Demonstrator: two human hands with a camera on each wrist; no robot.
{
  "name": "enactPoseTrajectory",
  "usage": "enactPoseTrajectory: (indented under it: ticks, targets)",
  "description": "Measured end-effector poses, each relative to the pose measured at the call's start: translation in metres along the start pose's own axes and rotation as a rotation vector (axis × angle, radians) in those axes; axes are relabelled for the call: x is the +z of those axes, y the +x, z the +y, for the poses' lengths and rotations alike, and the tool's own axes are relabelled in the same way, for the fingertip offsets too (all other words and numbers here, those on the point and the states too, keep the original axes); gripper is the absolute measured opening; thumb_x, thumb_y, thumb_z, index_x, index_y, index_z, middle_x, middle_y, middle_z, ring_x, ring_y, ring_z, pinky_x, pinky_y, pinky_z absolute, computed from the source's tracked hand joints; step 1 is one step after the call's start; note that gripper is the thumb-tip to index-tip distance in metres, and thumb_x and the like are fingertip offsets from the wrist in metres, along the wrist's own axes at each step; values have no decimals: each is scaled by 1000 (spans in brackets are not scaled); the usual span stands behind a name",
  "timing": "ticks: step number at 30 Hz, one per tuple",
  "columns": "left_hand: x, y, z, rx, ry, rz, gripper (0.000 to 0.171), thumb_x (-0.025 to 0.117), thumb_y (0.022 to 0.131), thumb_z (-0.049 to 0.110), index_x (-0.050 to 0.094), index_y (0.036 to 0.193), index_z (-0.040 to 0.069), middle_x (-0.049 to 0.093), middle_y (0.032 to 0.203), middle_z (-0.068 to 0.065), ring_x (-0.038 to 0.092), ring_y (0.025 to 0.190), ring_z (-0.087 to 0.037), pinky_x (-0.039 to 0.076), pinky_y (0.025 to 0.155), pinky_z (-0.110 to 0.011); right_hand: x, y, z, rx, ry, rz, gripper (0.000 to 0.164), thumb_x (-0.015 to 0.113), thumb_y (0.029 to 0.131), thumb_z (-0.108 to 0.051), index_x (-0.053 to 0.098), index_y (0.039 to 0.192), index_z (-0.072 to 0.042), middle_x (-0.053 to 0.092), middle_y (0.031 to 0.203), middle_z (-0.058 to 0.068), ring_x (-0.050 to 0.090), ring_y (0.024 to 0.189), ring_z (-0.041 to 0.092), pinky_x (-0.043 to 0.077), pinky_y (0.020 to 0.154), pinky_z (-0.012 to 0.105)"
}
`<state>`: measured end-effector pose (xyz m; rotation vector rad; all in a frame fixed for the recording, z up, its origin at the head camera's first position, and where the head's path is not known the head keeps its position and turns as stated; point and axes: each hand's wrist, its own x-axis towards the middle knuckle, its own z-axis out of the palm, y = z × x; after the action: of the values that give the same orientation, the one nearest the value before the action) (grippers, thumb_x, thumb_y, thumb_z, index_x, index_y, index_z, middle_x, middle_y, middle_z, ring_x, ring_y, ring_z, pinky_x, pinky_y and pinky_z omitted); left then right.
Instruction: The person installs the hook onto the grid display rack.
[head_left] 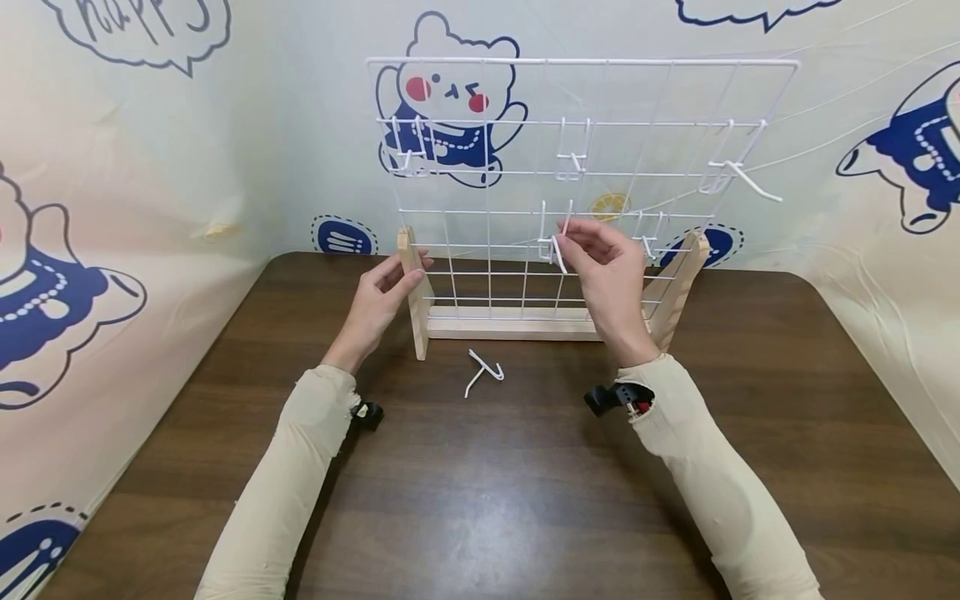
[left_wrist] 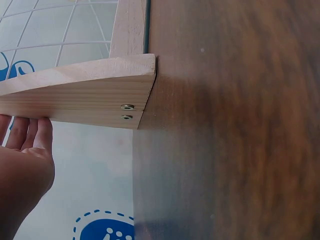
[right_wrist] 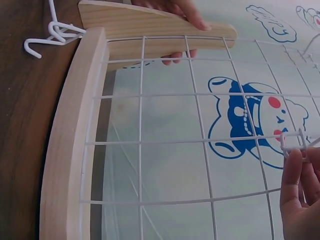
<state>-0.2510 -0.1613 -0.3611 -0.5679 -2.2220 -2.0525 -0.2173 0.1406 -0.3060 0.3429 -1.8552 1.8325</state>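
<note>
A white wire grid (head_left: 487, 212) stands upright in a pale wooden stand (head_left: 517, 330). My left hand (head_left: 372, 307) grips the stand's left side post (head_left: 416, 312), thumb on the near side and fingers behind; its fingertips show at the post's edge in the left wrist view. With thumb and fingertips, my right hand (head_left: 611, 279) pinches a white wire hook (head_left: 559, 255) against the grid's lower middle part. In the right wrist view that hook (right_wrist: 284, 142) overlaps the grid wires, partly hidden by the fingers. A loose white hook (head_left: 485, 368) lies on the table before the stand.
Across the upper grid hang a left hook (head_left: 409, 157), a middle hook (head_left: 573, 160) and a right hook (head_left: 752, 180), whose prong sticks out forward. Another hook (head_left: 649, 243) hangs low, right of the right hand. A patterned cloth (head_left: 300, 167) stands behind the brown table (head_left: 480, 492).
</note>
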Motion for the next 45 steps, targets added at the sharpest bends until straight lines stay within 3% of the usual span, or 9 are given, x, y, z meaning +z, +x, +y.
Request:
enactPoseTrajectory:
  ticks: [9,13,20,25,31,39,45]
  targets:
    - [0,0,0,-1,8,-2,44,59,101,17,51,141,-1,56,139,-22,49,132,-35,35,111,-53,2,4,4,21,2,7,18,73,89,0,72,106,6,73,98,13,67,76,22,57,70,28]
    - [0,0,0,2,3,-1,44,60,101,17,52,141,0,56,138,-23,47,133,-40,35,111,-53,0,0,6,40,-53,-6,17,73,89,-3,73,105,4,73,98,15,68,77,25,58,71,29]
    - [0,-2,-2,4,7,2,42,59,101,16,53,139,-1,56,137,-24,51,129,-33,36,110,-52,-3,-5,5,73,-107,-22,18,71,92,-6,73,106,5,73,99,18,68,77,29,57,72,28]
    - [-1,0,-8,4,12,0,42,59,101,15,52,140,-1,56,137,-23,46,132,-41,35,110,-54,-9,-8,22,94,-93,-43,20,69,94,-11,72,105,6,73,92,15,68,74,22,57,72,25]
    - [-7,9,-25,18,-3,8,43,59,101,16,53,141,3,56,139,-21,50,130,-35,37,110,-53,-11,-10,32,164,-27,-134,22,62,97,-4,67,107,15,72,90,20,70,74,19,58,72,29]
    - [-10,9,-25,21,11,18,41,61,100,23,57,139,10,60,135,-13,53,127,-24,37,110,-53,-8,-11,32,232,-53,-190,22,63,97,-5,68,108,13,70,97,30,70,74,17,58,71,30]
    - [-7,9,-26,25,4,17,41,62,100,24,58,138,10,61,134,-12,53,128,-27,37,110,-52,-9,-14,33,275,-102,-233,20,63,97,-6,70,106,11,70,97,29,70,76,17,58,71,29]
